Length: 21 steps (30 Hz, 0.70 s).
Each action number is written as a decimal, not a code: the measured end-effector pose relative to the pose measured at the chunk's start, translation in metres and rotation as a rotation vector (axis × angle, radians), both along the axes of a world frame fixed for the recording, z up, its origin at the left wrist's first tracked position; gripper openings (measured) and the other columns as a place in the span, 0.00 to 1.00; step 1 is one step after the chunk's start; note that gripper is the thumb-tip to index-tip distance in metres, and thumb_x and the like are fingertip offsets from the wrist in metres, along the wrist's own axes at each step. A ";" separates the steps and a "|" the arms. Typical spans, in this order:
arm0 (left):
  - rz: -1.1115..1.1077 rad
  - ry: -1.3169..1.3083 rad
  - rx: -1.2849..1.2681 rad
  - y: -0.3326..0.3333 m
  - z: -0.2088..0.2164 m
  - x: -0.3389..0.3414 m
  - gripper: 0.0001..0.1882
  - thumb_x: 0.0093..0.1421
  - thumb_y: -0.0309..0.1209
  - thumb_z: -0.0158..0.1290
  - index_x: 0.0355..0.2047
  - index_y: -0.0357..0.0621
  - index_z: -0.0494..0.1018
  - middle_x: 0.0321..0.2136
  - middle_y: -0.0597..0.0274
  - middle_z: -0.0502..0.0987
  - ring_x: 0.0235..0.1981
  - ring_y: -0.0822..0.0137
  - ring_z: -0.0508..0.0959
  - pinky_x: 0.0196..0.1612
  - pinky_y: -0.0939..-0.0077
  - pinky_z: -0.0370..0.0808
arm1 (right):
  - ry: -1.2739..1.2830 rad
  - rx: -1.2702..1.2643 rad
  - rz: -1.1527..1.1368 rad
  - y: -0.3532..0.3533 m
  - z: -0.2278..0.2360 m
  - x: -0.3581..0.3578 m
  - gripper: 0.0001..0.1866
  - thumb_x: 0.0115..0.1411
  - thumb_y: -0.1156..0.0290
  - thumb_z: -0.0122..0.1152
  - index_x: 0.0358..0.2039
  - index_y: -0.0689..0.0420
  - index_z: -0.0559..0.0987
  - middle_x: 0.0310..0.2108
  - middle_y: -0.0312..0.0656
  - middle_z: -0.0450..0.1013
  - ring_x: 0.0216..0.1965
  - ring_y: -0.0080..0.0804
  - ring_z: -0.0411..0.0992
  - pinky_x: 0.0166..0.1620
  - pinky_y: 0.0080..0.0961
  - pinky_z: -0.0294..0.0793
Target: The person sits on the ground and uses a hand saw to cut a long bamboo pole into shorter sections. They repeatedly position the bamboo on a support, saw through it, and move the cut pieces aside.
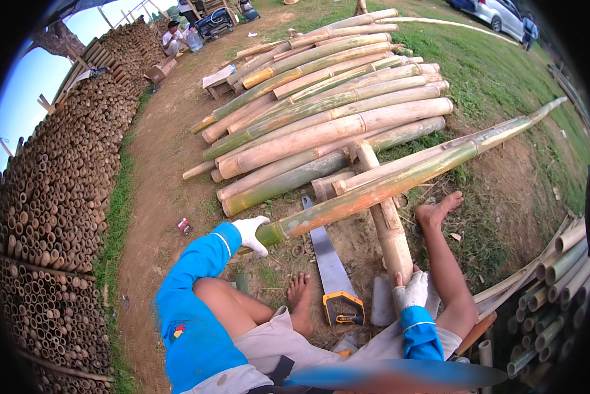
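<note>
A long green-and-tan bamboo pole runs from near left to far right, lying across a shorter, thicker bamboo post. My left hand, in a white glove, is closed around the pole's near left end. My right hand, in a white glove with bare fingertips, grips the near end of the bamboo post between my legs. A handsaw with a yellow-and-black handle lies on the ground between the pole and my feet, its blade pointing away from me.
Several bamboo poles lie side by side beyond my pole. A tall stack of cut bamboo lines the left, and more bamboo lengths are piled at right. A person sits far left; another stands near a parked car.
</note>
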<state>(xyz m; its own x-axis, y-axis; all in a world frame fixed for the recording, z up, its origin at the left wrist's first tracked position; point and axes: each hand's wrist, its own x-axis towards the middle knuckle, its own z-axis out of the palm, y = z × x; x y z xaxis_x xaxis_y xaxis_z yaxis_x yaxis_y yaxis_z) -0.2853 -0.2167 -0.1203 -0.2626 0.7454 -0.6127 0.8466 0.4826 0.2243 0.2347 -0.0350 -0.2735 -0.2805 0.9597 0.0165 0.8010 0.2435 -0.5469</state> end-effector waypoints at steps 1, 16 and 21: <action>-0.030 -0.005 0.109 0.011 0.001 0.006 0.64 0.43 0.60 0.77 0.75 0.50 0.60 0.62 0.43 0.77 0.64 0.42 0.76 0.69 0.51 0.72 | 0.009 0.013 0.006 -0.001 -0.001 0.001 0.37 0.64 0.51 0.71 0.65 0.64 0.74 0.53 0.60 0.75 0.56 0.61 0.74 0.60 0.49 0.75; -0.173 0.169 0.509 0.148 -0.029 0.134 0.62 0.56 0.44 0.70 0.81 0.53 0.40 0.62 0.33 0.70 0.59 0.33 0.76 0.63 0.42 0.75 | -0.013 0.039 0.024 0.003 -0.012 0.003 0.37 0.65 0.51 0.69 0.66 0.64 0.74 0.54 0.60 0.75 0.56 0.61 0.75 0.60 0.49 0.75; -0.208 0.144 0.512 0.137 -0.034 0.120 0.62 0.55 0.38 0.69 0.81 0.56 0.40 0.61 0.35 0.71 0.58 0.34 0.77 0.62 0.42 0.76 | -0.005 0.062 0.020 0.003 -0.013 0.003 0.37 0.65 0.51 0.69 0.65 0.64 0.74 0.54 0.60 0.75 0.56 0.61 0.75 0.60 0.49 0.76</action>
